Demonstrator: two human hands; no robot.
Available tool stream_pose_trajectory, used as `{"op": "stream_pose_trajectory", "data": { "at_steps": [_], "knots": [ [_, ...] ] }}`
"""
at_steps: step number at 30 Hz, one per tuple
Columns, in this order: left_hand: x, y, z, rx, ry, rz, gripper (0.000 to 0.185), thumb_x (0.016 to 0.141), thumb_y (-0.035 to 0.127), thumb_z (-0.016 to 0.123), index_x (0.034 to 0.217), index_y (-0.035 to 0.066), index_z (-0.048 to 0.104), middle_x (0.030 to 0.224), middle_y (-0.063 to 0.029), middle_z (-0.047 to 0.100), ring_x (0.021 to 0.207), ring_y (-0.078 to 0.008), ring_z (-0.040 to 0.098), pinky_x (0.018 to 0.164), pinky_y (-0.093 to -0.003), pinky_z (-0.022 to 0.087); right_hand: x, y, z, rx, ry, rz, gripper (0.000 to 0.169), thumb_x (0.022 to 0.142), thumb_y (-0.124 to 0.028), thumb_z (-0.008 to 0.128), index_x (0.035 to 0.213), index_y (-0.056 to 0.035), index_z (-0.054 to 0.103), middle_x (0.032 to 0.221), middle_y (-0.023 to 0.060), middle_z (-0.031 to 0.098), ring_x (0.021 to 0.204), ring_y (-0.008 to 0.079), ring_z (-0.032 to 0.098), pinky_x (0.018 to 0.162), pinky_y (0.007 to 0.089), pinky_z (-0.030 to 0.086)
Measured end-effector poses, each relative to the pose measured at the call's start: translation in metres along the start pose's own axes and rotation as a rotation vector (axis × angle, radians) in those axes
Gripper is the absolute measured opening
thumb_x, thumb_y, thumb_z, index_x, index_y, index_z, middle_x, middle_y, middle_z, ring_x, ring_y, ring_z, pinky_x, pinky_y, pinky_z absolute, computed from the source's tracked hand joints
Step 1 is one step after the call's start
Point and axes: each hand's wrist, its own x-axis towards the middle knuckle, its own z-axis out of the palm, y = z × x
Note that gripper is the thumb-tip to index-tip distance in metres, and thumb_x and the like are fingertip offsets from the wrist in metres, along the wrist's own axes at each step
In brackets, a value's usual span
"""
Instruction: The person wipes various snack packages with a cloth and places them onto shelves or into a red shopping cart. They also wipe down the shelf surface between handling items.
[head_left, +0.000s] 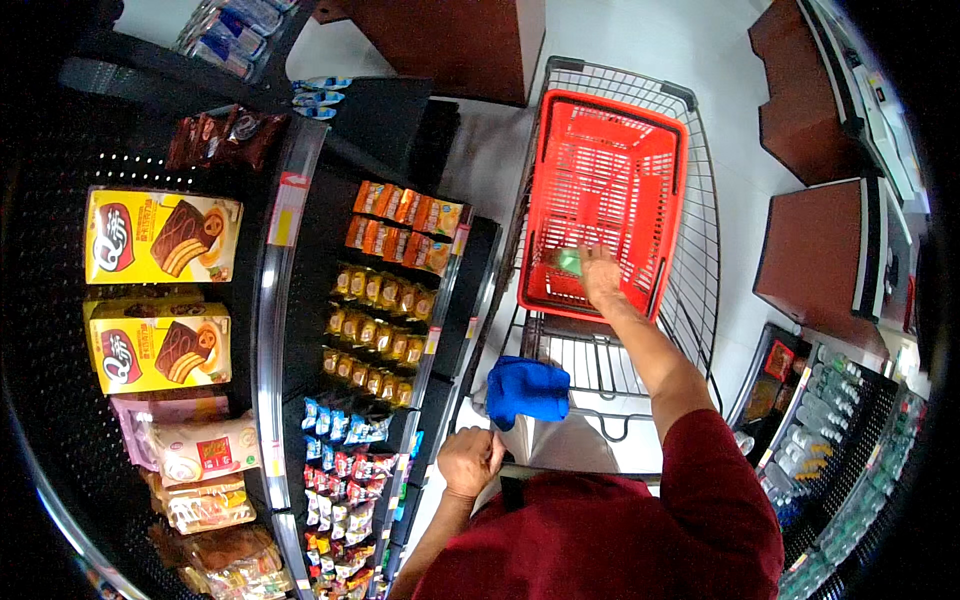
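Note:
My right hand (601, 276) reaches down into a red plastic shopping basket (600, 313). At its fingers is a small green item (571, 261), blurred, which the hand appears to grip. The basket sits in a wire shopping cart (701, 247). My left hand (466, 459) is curled at the left end of the cart's handle (577, 472), its grip partly hidden. A blue cloth (529, 390) is draped at the near left of the cart, just beyond my left hand.
Black shelving on the left holds yellow cake boxes (161, 236), orange snack packs (409, 210) and small wrapped snacks (349, 427). Brown counters (814, 247) stand at the right, with bottles (817, 405) on a rack nearer me. Another brown cabinet (457, 45) is ahead.

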Motion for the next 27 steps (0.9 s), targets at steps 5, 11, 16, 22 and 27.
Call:
{"op": "stream_pose_trajectory", "data": {
  "at_steps": [5, 11, 16, 22, 27],
  "knots": [
    [-0.002, -0.002, 0.000, 0.024, -0.011, 0.005, 0.025, 0.082, 0.015, 0.072, 0.066, 0.011, 0.054, 0.064, -0.0090, 0.055, 0.058, -0.0311, 0.056, 0.055, -0.0432, 0.044, 0.017, 0.025, -0.026, 0.073, -0.034, 0.016, 0.059, 0.072, -0.036, 0.082, 0.119, -0.0058, 0.065, 0.102, 0.0147, 0.073, 0.100, 0.0314, 0.070, 0.084, 0.0423, 0.059],
    [-0.006, -0.004, 0.002, -0.004, 0.054, 0.018, 0.025, 0.080, 0.016, 0.073, 0.066, 0.012, 0.053, 0.063, -0.0076, 0.054, 0.058, -0.0288, 0.057, 0.054, -0.0409, 0.044, -0.008, 0.063, -0.108, 0.460, -0.020, 0.277, 0.051, 0.072, -0.045, 0.079, 0.109, -0.0103, 0.074, 0.095, 0.0141, 0.077, 0.085, 0.0290, 0.075, 0.076, 0.0435, 0.059],
    [-0.006, -0.003, 0.004, -0.021, 0.131, 0.039, 0.027, 0.081, 0.017, 0.074, 0.065, 0.012, 0.053, 0.062, -0.0071, 0.055, 0.058, -0.0283, 0.057, 0.055, -0.0395, 0.045, -0.053, 0.096, -0.159, 0.968, 0.050, 0.288, 0.045, 0.077, -0.033, 0.081, 0.112, -0.0050, 0.075, 0.092, 0.0141, 0.077, 0.081, 0.0216, 0.075, 0.075, 0.0352, 0.058],
    [-0.012, -0.003, -0.010, -0.343, 0.121, -0.103, 0.025, 0.083, 0.030, 0.081, 0.091, 0.010, 0.069, 0.078, -0.0099, 0.066, 0.069, -0.0288, 0.065, 0.062, -0.0369, 0.051, -0.132, 0.042, -0.300, 1.148, 0.082, 0.017, 0.039, 0.083, -0.017, 0.081, 0.113, 0.0051, 0.069, 0.099, 0.0106, 0.075, 0.087, 0.0157, 0.070, 0.078, 0.0313, 0.056],
    [0.001, 0.001, -0.085, -0.394, 0.386, 0.020, 0.074, 0.074, 0.038, 0.088, 0.134, 0.008, 0.059, 0.128, -0.0170, 0.064, 0.112, -0.0349, 0.064, 0.093, -0.0422, 0.053, -0.187, -0.034, -0.385, 0.979, 0.005, -0.296, 0.044, 0.077, -0.020, 0.087, 0.111, 0.0031, 0.070, 0.101, 0.0091, 0.074, 0.090, 0.0128, 0.067, 0.078, 0.0299, 0.055]
  ]
}}
